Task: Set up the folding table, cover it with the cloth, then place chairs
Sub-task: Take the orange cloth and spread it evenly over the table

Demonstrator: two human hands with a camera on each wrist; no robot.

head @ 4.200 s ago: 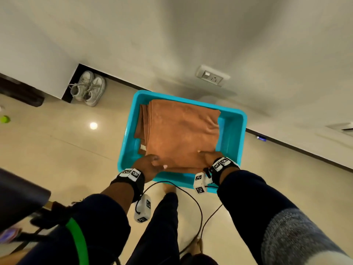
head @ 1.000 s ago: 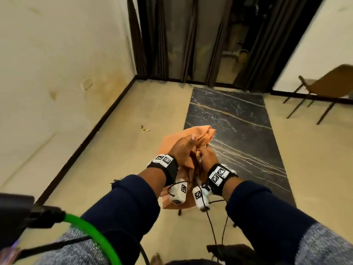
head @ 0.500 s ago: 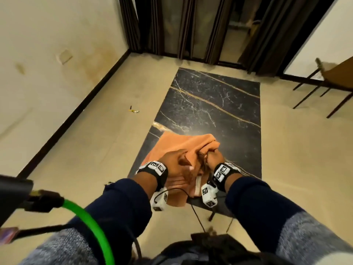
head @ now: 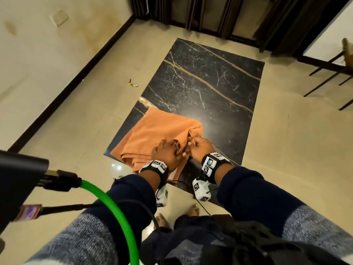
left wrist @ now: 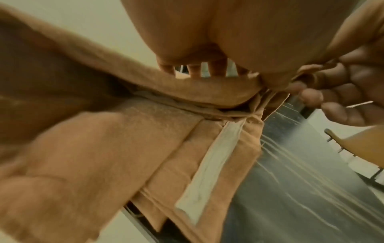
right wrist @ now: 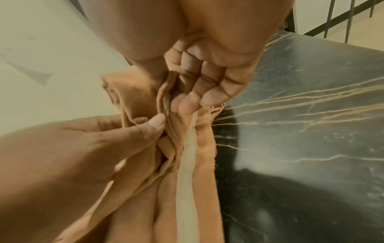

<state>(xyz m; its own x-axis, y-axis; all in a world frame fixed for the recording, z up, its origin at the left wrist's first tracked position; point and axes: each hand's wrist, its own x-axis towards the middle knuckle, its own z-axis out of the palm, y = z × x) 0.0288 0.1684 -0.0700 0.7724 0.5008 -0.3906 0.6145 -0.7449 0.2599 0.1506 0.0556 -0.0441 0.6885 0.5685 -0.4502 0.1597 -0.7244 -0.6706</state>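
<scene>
The folding table (head: 210, 77) stands open, its top black with gold and white veins. The folded orange cloth (head: 158, 129) lies on its near left corner and hangs over the near edge. My left hand (head: 168, 152) and right hand (head: 198, 147) meet at the cloth's right edge. In the right wrist view my right hand (right wrist: 182, 98) pinches a bunch of cloth (right wrist: 145, 205) layers, and the left thumb (right wrist: 153, 123) presses folds just below it. A pale label strip (right wrist: 187, 164) runs down the cloth. One chair (head: 332, 73) stands at the far right.
A cream wall with a dark skirting (head: 66, 88) runs along the left. Dark curtains (head: 210, 14) hang beyond the table's far end. A small scrap (head: 132, 84) lies on the floor left of the table. Cables and my bare feet (head: 162, 219) are below my arms.
The cloth has come out of the blue bin and over to the table. In the last second it was lowered onto the near left corner, and both hands now work at its edge.
</scene>
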